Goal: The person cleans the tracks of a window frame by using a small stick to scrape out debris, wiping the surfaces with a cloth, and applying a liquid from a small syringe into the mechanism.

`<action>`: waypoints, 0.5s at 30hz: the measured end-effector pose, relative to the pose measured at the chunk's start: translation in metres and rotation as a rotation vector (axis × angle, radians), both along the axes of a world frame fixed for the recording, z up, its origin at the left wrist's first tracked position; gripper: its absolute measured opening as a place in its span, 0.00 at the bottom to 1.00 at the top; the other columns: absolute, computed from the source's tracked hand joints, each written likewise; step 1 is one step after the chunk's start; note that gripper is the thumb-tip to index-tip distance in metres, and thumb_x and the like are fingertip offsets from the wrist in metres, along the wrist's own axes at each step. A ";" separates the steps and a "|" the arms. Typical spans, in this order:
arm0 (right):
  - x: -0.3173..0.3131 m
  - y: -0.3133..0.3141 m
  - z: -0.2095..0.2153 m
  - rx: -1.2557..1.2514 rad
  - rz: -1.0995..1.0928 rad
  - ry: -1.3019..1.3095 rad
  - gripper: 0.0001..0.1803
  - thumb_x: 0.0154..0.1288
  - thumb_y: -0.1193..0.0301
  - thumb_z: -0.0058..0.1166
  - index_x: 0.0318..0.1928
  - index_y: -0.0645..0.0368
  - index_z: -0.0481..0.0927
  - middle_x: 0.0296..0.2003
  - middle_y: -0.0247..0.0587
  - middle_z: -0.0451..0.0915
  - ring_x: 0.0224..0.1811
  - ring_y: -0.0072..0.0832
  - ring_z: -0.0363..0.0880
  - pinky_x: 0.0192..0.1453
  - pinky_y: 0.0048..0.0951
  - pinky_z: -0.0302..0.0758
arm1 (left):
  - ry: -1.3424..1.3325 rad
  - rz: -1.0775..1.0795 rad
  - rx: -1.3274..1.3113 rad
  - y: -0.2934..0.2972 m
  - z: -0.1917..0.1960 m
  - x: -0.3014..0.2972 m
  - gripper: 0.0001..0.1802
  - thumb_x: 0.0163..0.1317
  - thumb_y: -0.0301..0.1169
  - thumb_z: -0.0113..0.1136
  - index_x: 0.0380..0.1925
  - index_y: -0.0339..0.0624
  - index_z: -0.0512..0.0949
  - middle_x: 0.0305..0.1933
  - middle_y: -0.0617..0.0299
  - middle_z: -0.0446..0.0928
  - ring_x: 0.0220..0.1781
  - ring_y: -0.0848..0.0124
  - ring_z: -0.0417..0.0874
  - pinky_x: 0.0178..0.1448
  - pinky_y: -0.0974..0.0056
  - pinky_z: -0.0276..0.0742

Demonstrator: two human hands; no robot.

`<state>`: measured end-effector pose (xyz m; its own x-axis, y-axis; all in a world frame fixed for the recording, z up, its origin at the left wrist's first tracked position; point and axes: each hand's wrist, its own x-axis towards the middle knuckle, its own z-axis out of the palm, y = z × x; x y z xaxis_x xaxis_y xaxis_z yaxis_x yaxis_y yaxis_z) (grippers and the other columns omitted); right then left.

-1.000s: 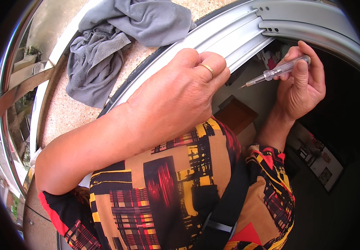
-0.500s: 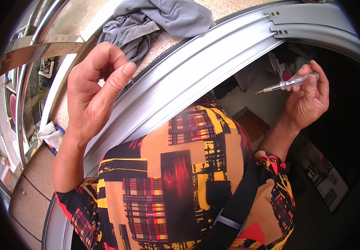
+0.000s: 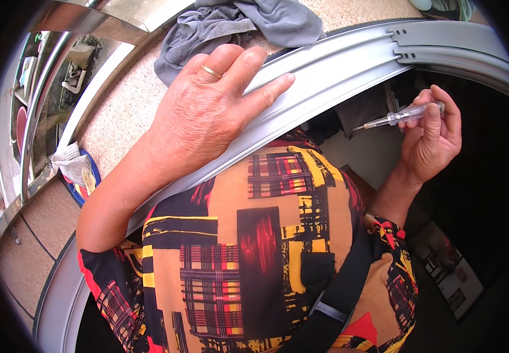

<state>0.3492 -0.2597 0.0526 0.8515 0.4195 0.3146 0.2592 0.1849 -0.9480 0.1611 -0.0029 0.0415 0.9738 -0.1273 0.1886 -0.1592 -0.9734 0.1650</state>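
Note:
In my right hand (image 3: 434, 135), at the right, is a small slim screwdriver (image 3: 396, 118) with a clear handle. Its narrow tip points left, toward the silver metal track of the window frame (image 3: 348, 67). My left hand (image 3: 207, 106) is over the left part of that track, back upward, with a ring on one finger. Its index finger stretches out to the right, apart from the rest. The other fingers bend away from me, and their tips and the thumb are hidden; I see nothing held there. Just beyond it lies a crumpled grey cloth (image 3: 213, 38).
The cloth lies on a speckled stone sill (image 3: 128, 97). Shiny metal bars (image 3: 81, 19) stand at the upper left. A whitish cloth or glove (image 3: 73, 165) lies beside something with a blue rim. Dark room space and a framed picture (image 3: 451, 270) show at the right.
My left hand has moved right over the track and turned from a thumb-to-finger pinch to back upward, index finger extended. My right hand, still with the screwdriver, has barely moved. The view has shifted slightly.

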 end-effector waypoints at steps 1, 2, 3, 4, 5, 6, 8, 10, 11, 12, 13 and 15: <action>-0.001 -0.001 -0.001 0.002 -0.003 0.001 0.16 0.69 0.78 0.58 0.54 0.73 0.77 0.36 0.52 0.82 0.23 0.21 0.75 0.27 0.24 0.79 | 0.012 -0.053 0.000 -0.002 -0.003 0.002 0.32 0.59 0.28 0.59 0.66 0.63 0.74 0.60 0.58 0.69 0.64 0.62 0.70 0.65 0.59 0.69; -0.002 -0.003 -0.003 0.005 -0.005 0.001 0.16 0.69 0.78 0.58 0.54 0.73 0.77 0.36 0.52 0.82 0.23 0.21 0.75 0.27 0.23 0.79 | 0.036 -0.081 0.019 -0.004 -0.004 0.003 0.31 0.59 0.29 0.59 0.66 0.61 0.74 0.60 0.57 0.69 0.64 0.62 0.69 0.65 0.59 0.68; -0.003 -0.005 -0.004 0.007 -0.009 -0.003 0.16 0.69 0.78 0.58 0.54 0.73 0.77 0.36 0.52 0.82 0.23 0.21 0.75 0.27 0.23 0.79 | 0.056 -0.110 0.038 -0.005 -0.004 0.005 0.31 0.60 0.30 0.58 0.66 0.58 0.74 0.59 0.57 0.69 0.64 0.62 0.69 0.65 0.59 0.67; -0.004 -0.005 -0.004 0.009 -0.018 0.003 0.16 0.69 0.78 0.58 0.54 0.72 0.77 0.36 0.52 0.82 0.23 0.21 0.75 0.27 0.23 0.79 | 0.076 -0.138 0.057 -0.006 -0.004 0.006 0.30 0.60 0.31 0.58 0.66 0.56 0.74 0.59 0.56 0.69 0.64 0.62 0.69 0.65 0.58 0.67; -0.004 -0.006 -0.004 0.010 -0.027 0.010 0.15 0.69 0.78 0.58 0.54 0.72 0.77 0.36 0.52 0.82 0.23 0.21 0.75 0.27 0.23 0.79 | 0.076 -0.155 0.085 -0.006 -0.002 0.008 0.30 0.60 0.31 0.58 0.66 0.54 0.74 0.58 0.56 0.70 0.64 0.62 0.69 0.64 0.59 0.67; -0.004 -0.006 -0.005 0.009 -0.035 0.022 0.15 0.69 0.78 0.58 0.54 0.72 0.77 0.36 0.51 0.82 0.23 0.21 0.75 0.27 0.23 0.79 | 0.080 -0.171 0.110 -0.007 0.000 0.008 0.30 0.59 0.32 0.58 0.65 0.51 0.74 0.58 0.56 0.70 0.64 0.62 0.69 0.64 0.59 0.67; -0.004 -0.005 -0.006 0.006 -0.035 0.033 0.15 0.69 0.78 0.59 0.54 0.72 0.77 0.36 0.51 0.82 0.23 0.21 0.75 0.27 0.23 0.79 | 0.088 -0.184 0.159 -0.006 0.004 0.008 0.29 0.59 0.32 0.58 0.64 0.47 0.74 0.57 0.56 0.70 0.64 0.62 0.70 0.63 0.59 0.68; -0.004 -0.004 -0.006 0.005 -0.036 0.028 0.15 0.69 0.78 0.59 0.54 0.72 0.77 0.35 0.51 0.82 0.24 0.21 0.75 0.27 0.23 0.79 | 0.087 -0.186 0.208 -0.004 0.009 0.009 0.29 0.58 0.31 0.58 0.62 0.44 0.75 0.57 0.56 0.71 0.63 0.63 0.70 0.62 0.59 0.68; -0.003 -0.004 -0.005 0.005 -0.032 0.021 0.15 0.69 0.78 0.59 0.54 0.72 0.77 0.35 0.50 0.82 0.24 0.21 0.75 0.27 0.23 0.79 | -0.057 -0.106 0.256 0.002 0.009 0.006 0.28 0.57 0.30 0.58 0.60 0.42 0.76 0.56 0.57 0.72 0.61 0.63 0.72 0.60 0.58 0.71; -0.004 -0.005 -0.005 0.004 -0.042 0.011 0.15 0.69 0.78 0.59 0.54 0.72 0.77 0.35 0.50 0.82 0.24 0.21 0.75 0.27 0.23 0.79 | -0.162 0.000 0.262 0.013 0.015 0.004 0.25 0.57 0.28 0.62 0.57 0.39 0.78 0.51 0.57 0.75 0.56 0.62 0.76 0.57 0.58 0.73; -0.004 -0.006 -0.005 -0.013 -0.039 0.002 0.15 0.71 0.78 0.57 0.55 0.72 0.77 0.37 0.51 0.81 0.24 0.21 0.75 0.28 0.23 0.78 | -0.281 0.129 0.256 0.025 0.019 -0.002 0.19 0.56 0.26 0.68 0.49 0.38 0.81 0.41 0.58 0.78 0.46 0.62 0.80 0.49 0.60 0.76; -0.002 -0.010 -0.006 -0.049 -0.034 -0.026 0.14 0.74 0.77 0.52 0.56 0.71 0.76 0.39 0.51 0.79 0.26 0.22 0.74 0.29 0.24 0.77 | -0.455 0.271 0.264 0.051 0.025 -0.019 0.10 0.55 0.29 0.73 0.26 0.43 0.77 0.23 0.64 0.72 0.27 0.64 0.74 0.34 0.63 0.70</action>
